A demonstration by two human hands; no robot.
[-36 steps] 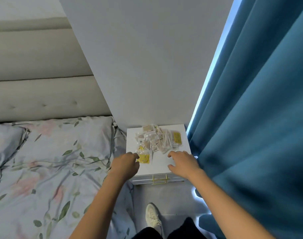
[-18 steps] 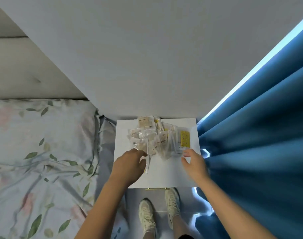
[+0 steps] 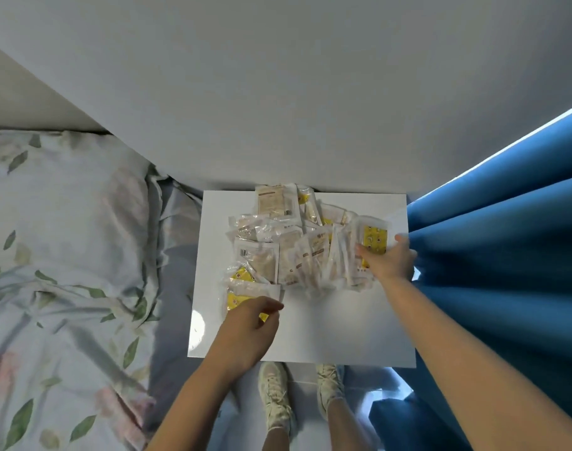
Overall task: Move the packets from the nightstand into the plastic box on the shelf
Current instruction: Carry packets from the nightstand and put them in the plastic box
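Observation:
A heap of several clear and yellow packets (image 3: 297,242) lies on the far half of the white nightstand (image 3: 336,333). My left hand (image 3: 248,330) is at the heap's near left corner, fingers curled around a yellow-printed packet (image 3: 237,299). My right hand (image 3: 388,262) is at the heap's right side, thumb and fingers closed on another yellow packet (image 3: 374,239). The plastic box and the shelf are out of view.
A white wall (image 3: 278,92) rises right behind the nightstand. A blue curtain (image 3: 506,255) hangs against its right edge. A bed with floral bedding (image 3: 66,255) lies to the left. My feet in pale shoes (image 3: 274,395) stand on the floor before the nightstand.
The view has tilted down and closer over the nightstand. My right hand moved onto the yellow packet at the heap's right; my left hand took the near left packet.

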